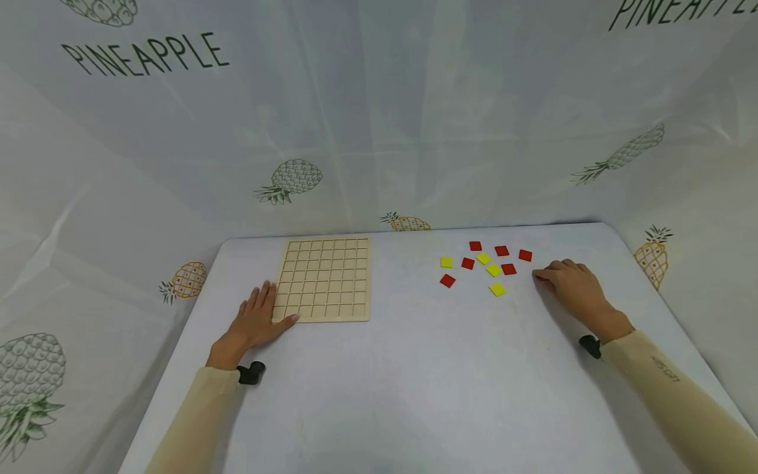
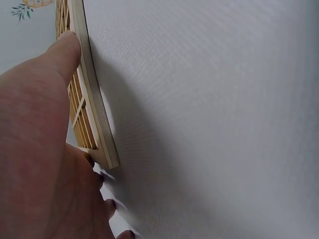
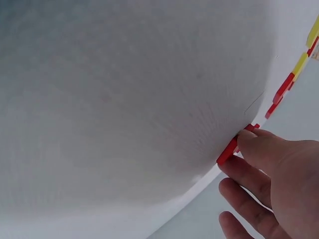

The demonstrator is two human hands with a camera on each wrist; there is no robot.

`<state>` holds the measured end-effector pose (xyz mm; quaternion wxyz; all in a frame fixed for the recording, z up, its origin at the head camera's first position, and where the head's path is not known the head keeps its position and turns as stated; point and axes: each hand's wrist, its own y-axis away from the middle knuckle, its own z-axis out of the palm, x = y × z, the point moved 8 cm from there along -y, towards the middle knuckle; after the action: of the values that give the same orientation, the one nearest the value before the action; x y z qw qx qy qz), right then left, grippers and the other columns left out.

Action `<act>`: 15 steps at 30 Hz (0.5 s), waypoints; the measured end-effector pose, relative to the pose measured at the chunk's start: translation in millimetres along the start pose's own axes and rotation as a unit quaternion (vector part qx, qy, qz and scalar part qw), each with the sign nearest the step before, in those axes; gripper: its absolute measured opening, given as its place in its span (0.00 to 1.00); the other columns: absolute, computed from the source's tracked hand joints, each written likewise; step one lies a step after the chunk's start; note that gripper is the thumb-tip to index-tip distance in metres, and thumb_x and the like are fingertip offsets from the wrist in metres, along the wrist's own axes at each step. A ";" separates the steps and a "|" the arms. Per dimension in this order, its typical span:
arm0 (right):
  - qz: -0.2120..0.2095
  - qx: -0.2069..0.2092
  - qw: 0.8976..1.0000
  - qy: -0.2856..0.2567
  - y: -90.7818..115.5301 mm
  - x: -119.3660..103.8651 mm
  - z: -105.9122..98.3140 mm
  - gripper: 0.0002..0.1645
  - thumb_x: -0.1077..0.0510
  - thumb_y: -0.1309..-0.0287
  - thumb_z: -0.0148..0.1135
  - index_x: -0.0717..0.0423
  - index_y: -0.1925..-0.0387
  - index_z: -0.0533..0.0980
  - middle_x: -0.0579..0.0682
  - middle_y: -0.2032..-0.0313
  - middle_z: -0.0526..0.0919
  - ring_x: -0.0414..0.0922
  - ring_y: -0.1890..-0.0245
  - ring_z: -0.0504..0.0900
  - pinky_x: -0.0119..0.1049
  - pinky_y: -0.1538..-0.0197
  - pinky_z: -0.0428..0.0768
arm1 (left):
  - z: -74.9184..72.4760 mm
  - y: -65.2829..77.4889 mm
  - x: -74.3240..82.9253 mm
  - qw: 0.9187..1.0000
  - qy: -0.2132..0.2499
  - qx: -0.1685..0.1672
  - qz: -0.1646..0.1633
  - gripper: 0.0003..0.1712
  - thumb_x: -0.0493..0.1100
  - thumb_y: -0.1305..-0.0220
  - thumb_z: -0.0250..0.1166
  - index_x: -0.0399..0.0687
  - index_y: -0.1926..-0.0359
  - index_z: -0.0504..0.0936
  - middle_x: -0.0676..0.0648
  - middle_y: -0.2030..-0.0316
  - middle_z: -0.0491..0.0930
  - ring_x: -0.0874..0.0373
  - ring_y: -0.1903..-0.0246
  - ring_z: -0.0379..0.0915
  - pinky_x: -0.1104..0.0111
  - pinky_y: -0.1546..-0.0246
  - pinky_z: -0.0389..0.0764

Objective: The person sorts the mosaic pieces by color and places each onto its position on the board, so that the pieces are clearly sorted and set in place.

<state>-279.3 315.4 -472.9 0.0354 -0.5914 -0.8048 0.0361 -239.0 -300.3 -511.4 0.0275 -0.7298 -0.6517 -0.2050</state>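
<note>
A pale wooden grid board (image 1: 322, 280) lies flat at the left of the table. My left hand (image 1: 253, 322) rests at its near left corner with fingers extended. In the left wrist view, the left thumb (image 2: 65, 52) lies over the rim of the board (image 2: 97, 104). At the right, my right hand (image 1: 573, 289) is low over the table beside the scattered square tiles. Between its thumb and index finger it pinches a red tile (image 3: 229, 151), which shows in the right wrist view; the other fingers are loosely bent.
Several loose tiles, such as a red tile (image 1: 508, 269) and a yellow tile (image 1: 497, 289), lie between the board and my right hand. The white table (image 1: 403, 382) meets a hanging pineapple-print sheet (image 1: 403, 118) at its back edge. Black wrist cameras (image 1: 251, 373) sit under both wrists.
</note>
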 end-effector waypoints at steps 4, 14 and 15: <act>0.001 0.001 1.000 0.004 -1.6 -2.2 -0.8 0.18 0.70 0.41 0.74 0.67 0.48 0.86 0.65 0.56 0.87 0.64 0.52 0.81 0.64 0.44 0.80 | 2.4 -1.4 -1.6 1.000 0.003 0.002 0.005 0.64 0.69 0.28 0.59 0.24 0.19 0.41 0.23 0.19 0.37 0.22 0.20 0.30 0.29 0.25 0.39; -0.009 0.011 1.000 -0.002 -0.1 -7.8 -8.4 0.16 0.70 0.42 0.75 0.67 0.51 0.86 0.67 0.57 0.87 0.66 0.53 0.81 0.64 0.45 0.80 | -0.6 1.5 9.9 1.000 0.017 -0.005 0.000 0.63 0.67 0.28 0.61 0.25 0.19 0.41 0.25 0.18 0.36 0.23 0.20 0.28 0.30 0.24 0.36; -0.011 0.011 1.000 -0.002 0.0 -8.2 -9.6 0.16 0.70 0.42 0.75 0.67 0.51 0.86 0.67 0.56 0.87 0.67 0.53 0.81 0.64 0.46 0.80 | 0.2 1.6 10.4 1.000 0.015 -0.005 0.001 0.64 0.69 0.28 0.60 0.25 0.18 0.40 0.26 0.18 0.35 0.24 0.20 0.27 0.30 0.24 0.36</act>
<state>-275.8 307.8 -463.5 0.0405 -0.5821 -0.8108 0.0461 -236.7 -290.7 -507.7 0.0339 -0.7271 -0.6497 -0.2195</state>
